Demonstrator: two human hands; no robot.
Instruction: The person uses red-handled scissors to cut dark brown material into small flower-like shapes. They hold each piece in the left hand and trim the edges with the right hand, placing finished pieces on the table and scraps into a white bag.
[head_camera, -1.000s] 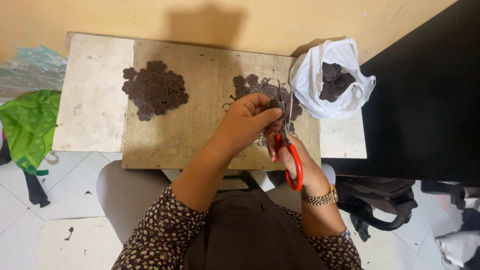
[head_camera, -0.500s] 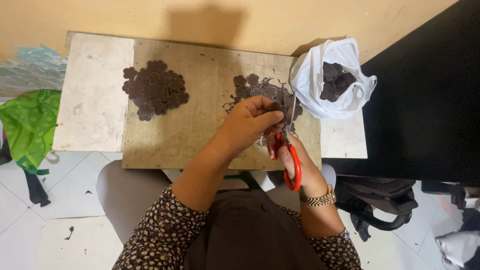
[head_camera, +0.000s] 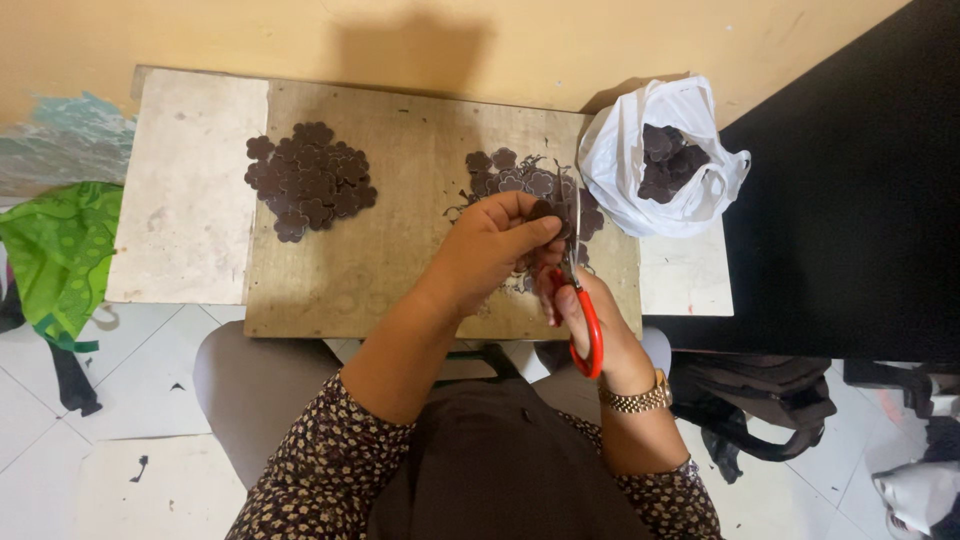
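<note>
Over a wooden surface (head_camera: 400, 270), the left hand (head_camera: 490, 250) pinches a small dark flower-shaped piece (head_camera: 543, 210) in its fingers while the right hand (head_camera: 590, 320) grips red-handled scissors (head_camera: 580, 300), blades at the piece. One pile of dark cutouts (head_camera: 310, 180) lies left, another (head_camera: 515, 175) beyond the hands; a white plastic bag (head_camera: 625, 170) of dark pieces sits right.

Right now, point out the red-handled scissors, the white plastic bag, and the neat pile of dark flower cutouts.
red-handled scissors (head_camera: 588, 335), head view, on the red handle loop.
white plastic bag (head_camera: 615, 150), head view, on its left wall.
pile of dark flower cutouts (head_camera: 312, 178), head view, on the pile's middle.
</note>
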